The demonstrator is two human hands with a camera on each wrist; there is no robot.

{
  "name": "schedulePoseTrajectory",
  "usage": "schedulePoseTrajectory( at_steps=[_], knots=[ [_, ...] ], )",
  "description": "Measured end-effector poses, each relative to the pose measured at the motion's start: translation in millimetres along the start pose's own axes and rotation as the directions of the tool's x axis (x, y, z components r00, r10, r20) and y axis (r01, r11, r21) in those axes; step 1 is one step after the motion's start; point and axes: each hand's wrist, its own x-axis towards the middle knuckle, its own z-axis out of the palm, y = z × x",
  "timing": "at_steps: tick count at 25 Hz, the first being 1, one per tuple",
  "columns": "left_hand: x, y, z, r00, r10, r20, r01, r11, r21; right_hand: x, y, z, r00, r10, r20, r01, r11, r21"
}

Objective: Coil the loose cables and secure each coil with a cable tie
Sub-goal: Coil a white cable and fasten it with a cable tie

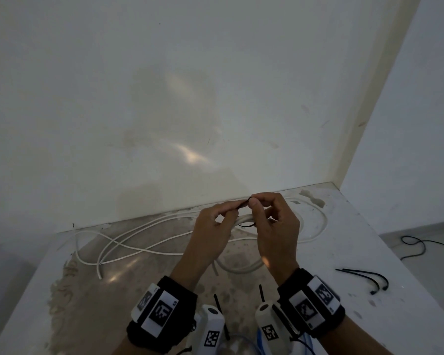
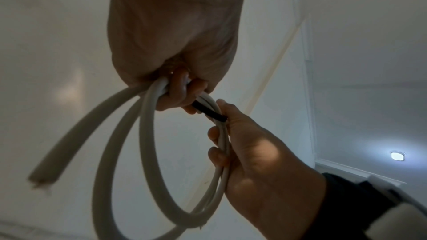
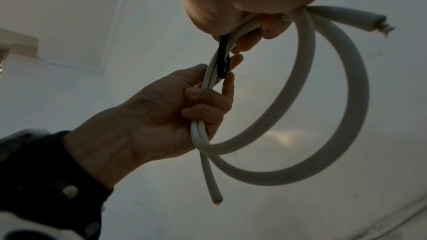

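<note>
1. Two hands are raised above the far middle of the table [image 1: 369, 252], close together; a small coil of white cable [image 2: 148, 152] is gripped between them.
2. Left hand [image 1: 210, 234]: its lower fingers [image 3: 203, 101] are curled round the bundled strands, while thumb and forefinger pinch one end of the black cable tie [image 1: 242, 204].
3. Right hand [image 1: 274, 226]: its fingers [image 2: 217, 152] are wrapped round the same bundle, thumb and forefinger pinching the tie's other end.
4. Black cable tie: looped round the strands between the two hands, its ends meeting above the bundle.
5. Coil: its loops hang below the hands, the held stretch running left to right; one cut end [image 3: 216, 198] points downward, a frayed end [image 3: 379, 23] outward.
6. Loose white cables [image 1: 139, 242] are spread lengthwise across the left and far table.
7. Spare black ties [image 1: 364, 276] lie near the right edge, well apart from the hands.
</note>
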Motion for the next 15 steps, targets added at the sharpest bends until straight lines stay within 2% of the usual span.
schedulePoseTrajectory(
  at_steps=[6,10,15],
  knots=[
    [0,-2,1,1.0,-0.004,0.009,0.004,1.0,0.008,1,3,-2,0.998,-0.045,0.04,0.045,0.999,0.017],
    [2,-4,2,1.0,0.014,-0.009,-0.014,0.999,-0.031,-1,5,-2,0.99,-0.123,0.063,0.124,0.992,-0.011],
    [7,-14,0,0.998,0.001,-0.058,-0.005,0.998,-0.065,6,5,-1,0.981,0.089,0.173,-0.108,0.988,0.107]
  ],
)
